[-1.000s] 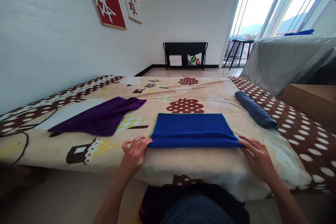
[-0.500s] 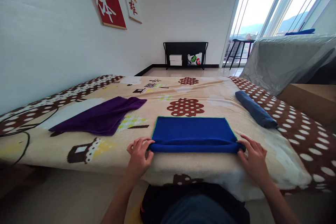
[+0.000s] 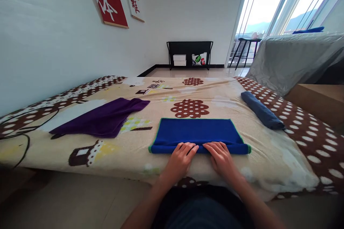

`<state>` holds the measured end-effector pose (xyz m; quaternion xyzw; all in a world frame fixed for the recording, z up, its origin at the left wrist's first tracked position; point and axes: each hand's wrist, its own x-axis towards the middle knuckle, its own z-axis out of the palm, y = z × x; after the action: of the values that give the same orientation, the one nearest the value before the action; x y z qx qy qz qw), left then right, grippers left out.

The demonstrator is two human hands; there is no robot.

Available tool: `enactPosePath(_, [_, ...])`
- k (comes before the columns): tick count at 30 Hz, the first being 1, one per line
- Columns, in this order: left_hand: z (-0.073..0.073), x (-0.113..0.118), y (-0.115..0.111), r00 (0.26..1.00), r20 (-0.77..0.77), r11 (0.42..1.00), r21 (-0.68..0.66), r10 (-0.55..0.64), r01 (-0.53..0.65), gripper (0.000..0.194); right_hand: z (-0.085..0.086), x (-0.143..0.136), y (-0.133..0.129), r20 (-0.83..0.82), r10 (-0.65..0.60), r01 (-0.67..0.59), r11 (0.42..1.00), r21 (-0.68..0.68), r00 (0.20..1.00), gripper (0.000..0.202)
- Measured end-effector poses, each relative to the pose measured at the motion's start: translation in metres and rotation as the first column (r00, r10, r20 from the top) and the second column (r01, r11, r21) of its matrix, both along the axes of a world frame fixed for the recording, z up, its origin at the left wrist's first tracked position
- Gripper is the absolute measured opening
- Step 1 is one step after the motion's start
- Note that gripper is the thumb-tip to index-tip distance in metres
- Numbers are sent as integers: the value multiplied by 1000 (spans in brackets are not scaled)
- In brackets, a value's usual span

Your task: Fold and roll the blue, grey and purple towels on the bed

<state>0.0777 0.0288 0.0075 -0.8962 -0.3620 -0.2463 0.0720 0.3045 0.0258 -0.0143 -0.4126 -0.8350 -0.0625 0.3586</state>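
A blue towel [image 3: 199, 130] with green edging lies on the patterned blanket, its near edge rolled into a thick strip. My left hand [image 3: 182, 155] grips the roll left of its middle, fingers together over the top. Close beside it, my right hand [image 3: 219, 154] curls over the roll right of the middle. Both thumbs are on the near side, partly hidden. Green-edged ends of the roll show beyond both hands. To the left a purple towel [image 3: 102, 118] lies loosely spread with a fold. On the right rests a rolled grey-blue towel [image 3: 262, 110].
The cream and brown blanket [image 3: 129, 164] covers the bed, with its edge in front of me. A dark cable [image 3: 28, 146] curves at the left. Right of the bed stand a cardboard box [image 3: 317, 102] and plastic-covered furniture [image 3: 290, 57]. A black rack [image 3: 190, 48] is at the far wall.
Both hands have moved inward from the roll's two ends to its middle. The ends of the roll are now uncovered. The purple and grey-blue towels stay in place.
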Motion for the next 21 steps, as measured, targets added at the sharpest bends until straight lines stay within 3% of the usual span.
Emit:
enactPosePath(6, [5,-17,14,998,-30,994,-94,47,-50,40,3,20,9,86,-64,72,993,-97,994,36])
enactPosePath(15, [-7,-123,9,942,21,942,-53,334,-332,35,-20,124,8,96,-371,378,923,-71,924,43])
enactPosePath(18, [-4,-121,5,900,20,900,-2,435,-436,35,-20,131,4,80,-458,461,887,-18,885,43])
enactPosePath(21, [1,-86,2,881,69,882,18,468,-470,40,-13,104,-1,59,-412,412,911,15,909,36])
